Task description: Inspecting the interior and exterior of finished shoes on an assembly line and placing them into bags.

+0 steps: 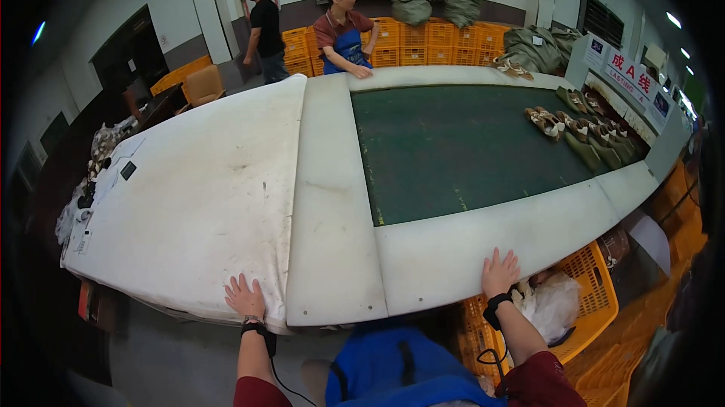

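My left hand [245,297] lies flat with fingers spread on the near edge of the white cloth-covered table [204,195]. On the white border panel [445,252] beside the green conveyor belt [453,150] rests my right hand [500,271], fingers stretched out and nothing in them. Several brown and white shoes [545,121] sit at the belt's far right end, along with olive-green shoe forms [585,152]. Both wrists wear black bands with thin cables.
An orange crate [596,294] holding clear plastic bags [557,301] stands below my right arm. Across the table a person in a blue apron [347,41] rests a hand on the border; another person in black [266,29] stands behind. Stacked orange crates [415,41] line the wall.
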